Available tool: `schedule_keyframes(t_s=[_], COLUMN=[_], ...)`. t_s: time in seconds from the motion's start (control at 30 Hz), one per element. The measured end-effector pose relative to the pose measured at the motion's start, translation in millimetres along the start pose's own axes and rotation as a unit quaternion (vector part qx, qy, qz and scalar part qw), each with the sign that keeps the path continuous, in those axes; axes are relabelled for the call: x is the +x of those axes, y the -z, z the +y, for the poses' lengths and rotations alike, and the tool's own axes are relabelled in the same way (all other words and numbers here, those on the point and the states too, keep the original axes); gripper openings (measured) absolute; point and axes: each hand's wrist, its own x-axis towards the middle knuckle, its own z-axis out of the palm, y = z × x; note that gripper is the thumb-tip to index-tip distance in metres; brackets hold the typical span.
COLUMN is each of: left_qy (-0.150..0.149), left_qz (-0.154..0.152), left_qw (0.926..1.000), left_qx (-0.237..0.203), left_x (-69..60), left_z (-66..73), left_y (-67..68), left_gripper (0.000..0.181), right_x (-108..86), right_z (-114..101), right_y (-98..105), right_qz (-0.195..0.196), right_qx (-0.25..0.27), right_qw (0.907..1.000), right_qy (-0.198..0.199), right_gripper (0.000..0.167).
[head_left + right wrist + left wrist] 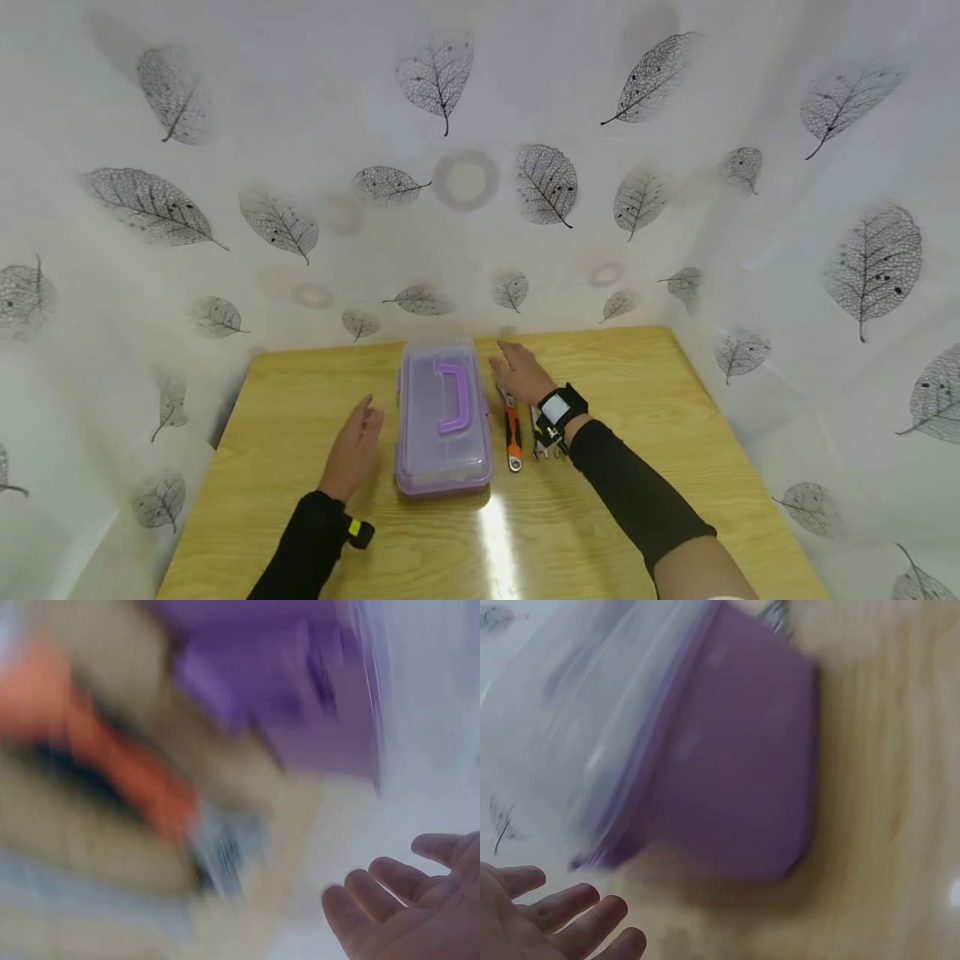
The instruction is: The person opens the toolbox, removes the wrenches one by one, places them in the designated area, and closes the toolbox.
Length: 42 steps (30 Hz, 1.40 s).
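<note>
A purple plastic toolbox (444,450) with a see-through lid and a purple carrying handle (461,398) stands closed on the table. My left hand (352,450) hovers just left of it, fingers extended and apart from the box. On the other side, my right hand (522,375) is held near the box's far right corner with its fingers spread, holding nothing. An adjustable wrench (513,433) with an orange and black grip lies along the box's right side, its head partly under the right hand. In the right wrist view, the wrench and the box's purple latch (247,682) are blurred.
Several metal spanners (542,450) lie right of the adjustable wrench, partly covered by my right wrist. The wooden table (630,375) meets a white leaf-printed curtain (465,250) at its back and sides.
</note>
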Motion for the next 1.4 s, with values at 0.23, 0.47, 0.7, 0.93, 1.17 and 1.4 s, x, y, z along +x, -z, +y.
schedule_keyframes(t_s=[0.23,0.47,0.7,0.93,1.17,1.4], left_qy=[-0.113,-0.116,-0.136,-0.147,-0.150,-0.143], left_qz=[0.049,0.085,0.104,0.118,0.113,0.107], left_qw=[0.9507,0.9280,0.9231,0.9222,0.9255,0.9332], left_qx=[0.285,0.344,0.344,0.337,0.329,0.312], left_x=[67.6,86.5,94.6,95.8,97.6,90.5], left_z=[11.7,19.3,29.6,25.7,24.7,28.9], left_y=[74.1,83.2,75.3,75.3,70.2,66.1], left_gripper=[0.069,0.067,0.069,0.069,0.068,0.068], right_x=[16.5,22.7,20.0,16.0,14.2,15.9], right_z=[17.7,20.9,15.9,5.0,7.7,13.3], right_y=[37.0,34.1,42.9,51.9,49.7,44.0], right_qz=[0.059,0.082,0.120,0.100,0.108,0.104], right_qx=[-0.237,-0.253,-0.257,-0.233,-0.231,-0.217], right_qw=[0.9695,0.9640,0.9586,0.9669,0.9666,0.9703], right_qy=[0.025,-0.013,-0.019,-0.029,-0.025,-0.028], right_gripper=[0.066,0.077,0.077,0.076,0.076,0.074])
